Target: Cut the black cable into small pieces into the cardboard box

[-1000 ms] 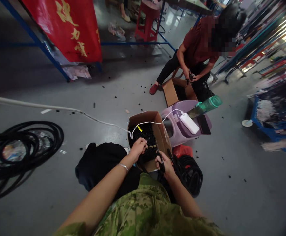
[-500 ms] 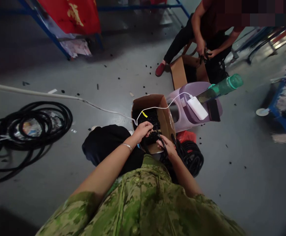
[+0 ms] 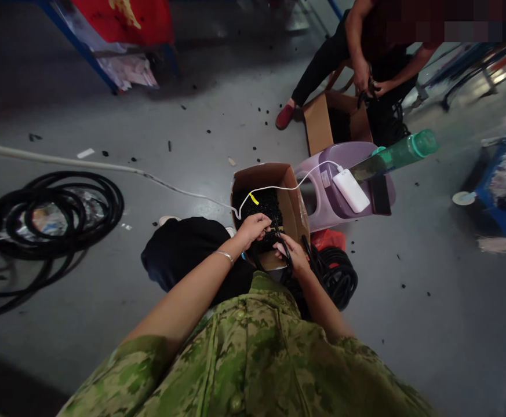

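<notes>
My left hand (image 3: 255,229) is closed in a pinch over an open cardboard box (image 3: 298,202); what lies between its fingertips is too small to make out. Just to its right, my right hand (image 3: 295,255) wraps round a dark scissors-like tool (image 3: 286,255), whose narrow end points up toward the left fingertips. Many small black pieces (image 3: 268,205) fill the box below both hands. A coil of black tubing (image 3: 339,278) lies on the floor beside my right forearm, with part of it running up near the box.
A lilac plastic stool (image 3: 322,200) carries a white power bank (image 3: 350,191) and a green bottle (image 3: 403,153). Its white cable (image 3: 183,194) crosses above the box. More black tubing (image 3: 61,249) lies left. A co-worker (image 3: 322,66) sits behind another box (image 3: 317,124). Black bits dot the floor.
The whole view has shifted slightly. Both my hands stay close together over the box, with hardly any change in their grip. The co-worker's hands have moved a little.
</notes>
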